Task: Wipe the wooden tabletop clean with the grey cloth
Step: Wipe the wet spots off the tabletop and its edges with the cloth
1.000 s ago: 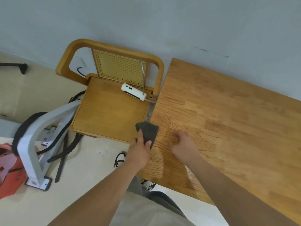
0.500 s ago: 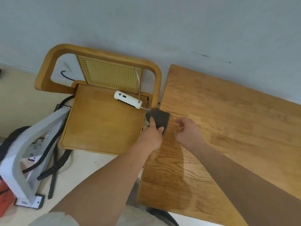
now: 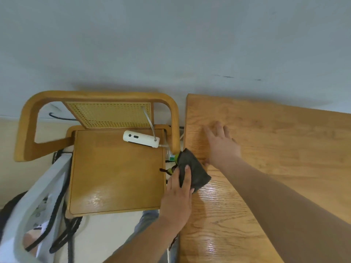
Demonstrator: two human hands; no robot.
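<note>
The wooden tabletop [image 3: 275,149] fills the right half of the view, its left edge running down the middle. A dark grey cloth [image 3: 193,169] lies folded on that left edge, partly overhanging it. My left hand [image 3: 178,198] presses on the cloth's near part, fingers over it and thumb beside it. My right hand [image 3: 221,143] lies flat on the wood just beyond the cloth, fingers spread, holding nothing.
A wooden chair [image 3: 114,168] with a cane back stands close against the table's left edge; a white device [image 3: 141,139] with a cable lies on its seat. A grey-white frame [image 3: 38,205] and black cords are at the lower left. A pale wall [image 3: 171,44] runs behind.
Both hands have moved farther along the table's left edge toward the wall. The right hand went from curled to flat and spread. The cloth stays under my left hand.
</note>
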